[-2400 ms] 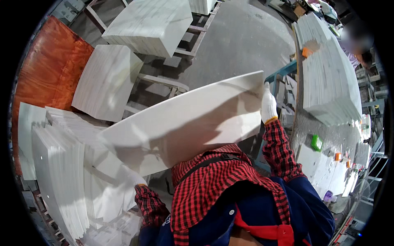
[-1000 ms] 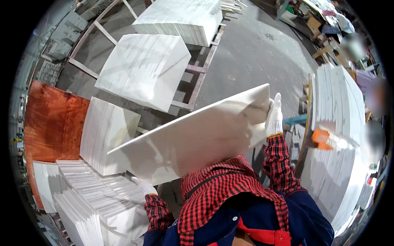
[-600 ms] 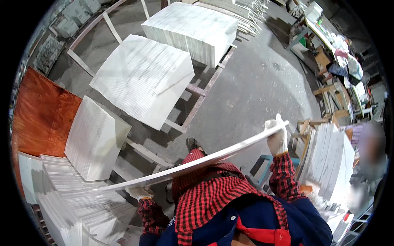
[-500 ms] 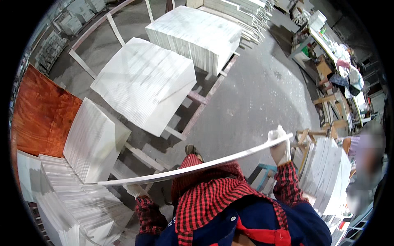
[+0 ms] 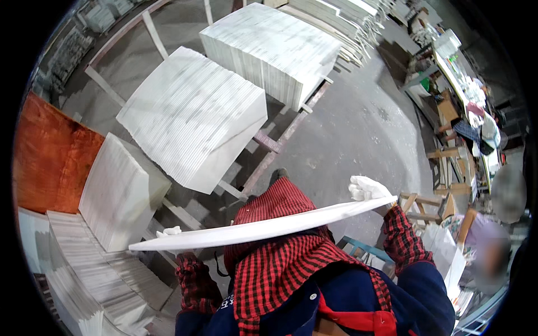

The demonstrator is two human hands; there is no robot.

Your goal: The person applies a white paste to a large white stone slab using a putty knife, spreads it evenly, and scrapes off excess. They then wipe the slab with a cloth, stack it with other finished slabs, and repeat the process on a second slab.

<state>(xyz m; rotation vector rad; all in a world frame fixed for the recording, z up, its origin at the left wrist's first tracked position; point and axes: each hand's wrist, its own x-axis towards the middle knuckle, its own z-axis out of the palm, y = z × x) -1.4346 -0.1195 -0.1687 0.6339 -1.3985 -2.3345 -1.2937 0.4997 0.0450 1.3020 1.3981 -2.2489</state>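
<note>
A long white stone slab (image 5: 274,227) is held across the front of my body, its top edge and part of its face showing. My left hand (image 5: 169,231), in a white glove, grips it near the left end; only the fingertips show over the edge. At the right end my right hand (image 5: 367,189), also gloved in white, has its fingers curled over the far side. Below the slab lies my red-and-black checked apron (image 5: 280,280). Close to the slab's left end stands a row of upright white slabs (image 5: 112,196).
Two large blocks of stacked slabs (image 5: 193,120) (image 5: 272,47) rest on a rail frame (image 5: 260,173) ahead. More slabs (image 5: 95,269) lean at the lower left beside an orange-brown panel (image 5: 53,157). Right are a wooden trestle (image 5: 420,207), a cluttered workbench (image 5: 448,73) and another person (image 5: 485,246).
The slab has tilted so that more of its face shows. My right hand's fingers now fold over its far side, and my left fingertips have come into sight above its edge.
</note>
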